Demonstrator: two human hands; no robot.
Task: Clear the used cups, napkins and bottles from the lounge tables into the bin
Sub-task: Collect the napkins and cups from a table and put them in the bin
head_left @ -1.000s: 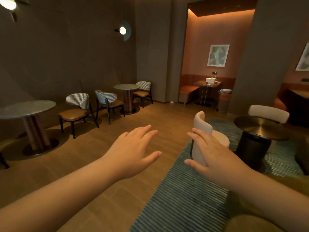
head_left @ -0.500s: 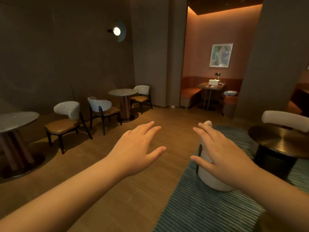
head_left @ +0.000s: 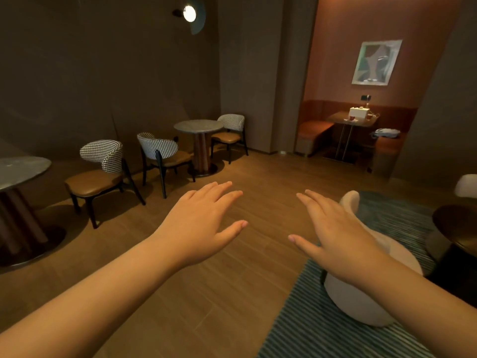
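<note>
**Change since the earlier frame.** The viewpoint has advanced into the lounge. The cream, round-backed upholstered chair (head_left: 361, 301) now sits lower and nearer, partly hidden behind the right hand (head_left: 335, 236) and its forearm. The wooden booth table (head_left: 343, 122) in the terracotta alcove appears closer. The near grey stone round table (head_left: 20, 169) has slid to the left edge. The right hand and the left hand (head_left: 198, 223) keep their places in front of the body.

**Progress.** Judged from this view, the clearing is at a travelling stage, with nothing yet collected. Neither hand carries anything, and no bin is in view. The only litter that can be made out lies on the booth table, well apart from the hands. It is a small reddish cup (head_left: 351, 117) just beside a white rectangular box (head_left: 358, 112), and the further items to their right are too small to identify. The dark round side table (head_left: 456, 226) at the right is cut off by the frame edge. What is left is therefore the whole sequence: reach the table, gather the items and find the bin.

**Pose.** Both arms are extended forward, palms down, at about equal height. The left hand is over the brown wooden plank floor (head_left: 258, 177) and the right is near the edge of the teal striped rug (head_left: 309, 326). On each hand the four fingers are straight and lie close together, with the thumb held out toward the other hand. They touch nothing.
</note>
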